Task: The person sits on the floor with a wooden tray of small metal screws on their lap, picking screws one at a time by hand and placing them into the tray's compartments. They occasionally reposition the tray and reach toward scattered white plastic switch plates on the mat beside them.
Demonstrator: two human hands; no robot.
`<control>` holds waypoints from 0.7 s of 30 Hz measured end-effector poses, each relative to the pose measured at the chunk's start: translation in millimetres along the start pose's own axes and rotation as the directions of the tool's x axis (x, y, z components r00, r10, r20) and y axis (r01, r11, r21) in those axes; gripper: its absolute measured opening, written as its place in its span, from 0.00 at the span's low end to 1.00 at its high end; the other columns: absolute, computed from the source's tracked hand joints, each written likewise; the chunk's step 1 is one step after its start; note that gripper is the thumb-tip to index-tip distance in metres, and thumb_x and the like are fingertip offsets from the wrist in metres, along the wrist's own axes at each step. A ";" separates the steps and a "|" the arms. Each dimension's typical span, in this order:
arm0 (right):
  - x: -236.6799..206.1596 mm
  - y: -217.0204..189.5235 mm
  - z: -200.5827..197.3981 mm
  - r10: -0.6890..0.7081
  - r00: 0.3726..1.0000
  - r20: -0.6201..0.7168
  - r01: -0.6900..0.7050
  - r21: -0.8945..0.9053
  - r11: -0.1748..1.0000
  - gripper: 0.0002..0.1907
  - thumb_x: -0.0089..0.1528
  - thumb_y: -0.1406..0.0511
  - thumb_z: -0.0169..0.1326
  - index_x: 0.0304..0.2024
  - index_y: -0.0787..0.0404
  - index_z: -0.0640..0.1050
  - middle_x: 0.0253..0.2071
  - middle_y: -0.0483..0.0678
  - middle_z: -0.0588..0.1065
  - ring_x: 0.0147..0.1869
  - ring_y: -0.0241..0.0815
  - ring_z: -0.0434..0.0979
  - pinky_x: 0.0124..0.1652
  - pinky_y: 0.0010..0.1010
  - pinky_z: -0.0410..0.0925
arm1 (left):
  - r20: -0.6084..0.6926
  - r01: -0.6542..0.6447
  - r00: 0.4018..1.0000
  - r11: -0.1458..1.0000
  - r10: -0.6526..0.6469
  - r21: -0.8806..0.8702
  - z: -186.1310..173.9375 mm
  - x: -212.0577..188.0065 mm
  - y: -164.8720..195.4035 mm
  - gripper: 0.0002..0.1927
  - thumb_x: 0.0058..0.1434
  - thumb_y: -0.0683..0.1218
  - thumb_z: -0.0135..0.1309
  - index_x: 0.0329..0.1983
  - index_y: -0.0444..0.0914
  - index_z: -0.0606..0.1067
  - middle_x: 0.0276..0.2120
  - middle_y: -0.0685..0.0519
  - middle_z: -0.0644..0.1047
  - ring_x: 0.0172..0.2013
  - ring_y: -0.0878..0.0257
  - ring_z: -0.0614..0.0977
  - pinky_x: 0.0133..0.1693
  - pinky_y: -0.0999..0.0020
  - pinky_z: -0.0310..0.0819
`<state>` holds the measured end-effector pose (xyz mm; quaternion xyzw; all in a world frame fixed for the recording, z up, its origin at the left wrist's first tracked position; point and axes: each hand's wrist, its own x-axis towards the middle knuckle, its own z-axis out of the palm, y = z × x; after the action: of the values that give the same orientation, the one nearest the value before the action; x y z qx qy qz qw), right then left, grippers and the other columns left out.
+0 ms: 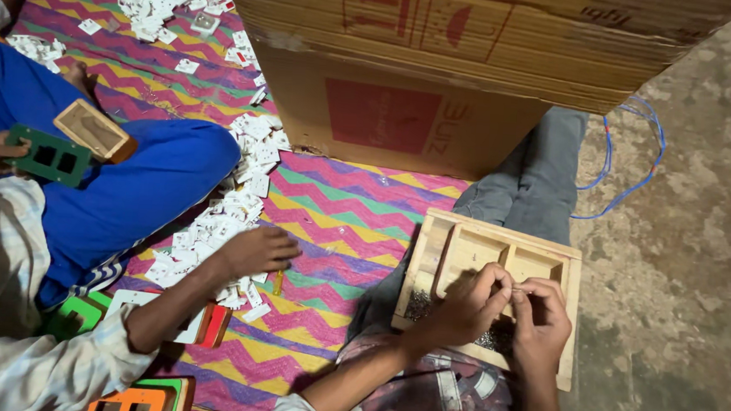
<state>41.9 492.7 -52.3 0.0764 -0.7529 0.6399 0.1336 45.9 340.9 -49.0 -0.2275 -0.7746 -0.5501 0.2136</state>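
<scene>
1. We are seeing a mat [331,220] zigzagging in pink, purple, yellow, green and orange at the centre.
2. At nine o'clock, blue trousers [133,185] are showing beside a dark green frame [47,155].
3. White plastic pieces [231,215] are lying scattered towards eleven o'clock.
4. At twelve o'clock, a brown cardboard box [473,61] is carrying red print.
5. At four o'clock, we are looking at a pale wooden tray [496,262].
6. A blue wire [635,153] is trailing at two o'clock.

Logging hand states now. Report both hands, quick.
Left hand: fingers pinched shut over the compartmented wooden tray; what they grip is too small to tell.
Right hand: likewise pinched shut.
</scene>
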 end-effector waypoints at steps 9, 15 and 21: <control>-10.3 -13.2 11.8 -0.151 0.988 -0.029 0.147 -0.124 0.981 0.03 0.66 0.74 0.56 0.42 0.67 0.75 0.44 0.48 0.71 0.49 0.37 0.72 0.50 0.25 0.67 | -0.104 0.116 0.985 0.973 -0.138 -0.199 2.7 -4.0 13.3 0.09 0.74 0.46 0.41 0.43 0.36 0.69 0.32 0.45 0.74 0.36 0.45 0.78 0.41 0.52 0.70; -11.0 -20.6 14.9 -0.194 0.981 0.017 0.194 -0.171 0.966 0.02 0.66 0.74 0.54 0.42 0.67 0.74 0.44 0.49 0.71 0.48 0.39 0.73 0.50 0.27 0.68 | -0.158 0.097 0.979 0.974 -0.131 -0.207 -1.1 -3.1 18.2 0.11 0.74 0.46 0.41 0.39 0.36 0.69 0.28 0.45 0.73 0.33 0.45 0.78 0.38 0.52 0.70; -15.0 -19.7 18.1 -0.190 0.981 0.034 0.193 -0.146 0.970 0.05 0.67 0.73 0.53 0.45 0.66 0.72 0.46 0.50 0.70 0.50 0.40 0.72 0.51 0.27 0.67 | -0.170 0.131 0.971 0.969 -0.168 -0.210 -2.8 -5.3 19.8 0.13 0.74 0.48 0.43 0.34 0.36 0.68 0.25 0.45 0.72 0.29 0.46 0.78 0.33 0.55 0.69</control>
<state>60.0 470.7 -40.8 0.1449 -0.7889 0.5653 0.1926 62.1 343.4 -36.2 -0.1360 -0.7078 -0.6576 0.2192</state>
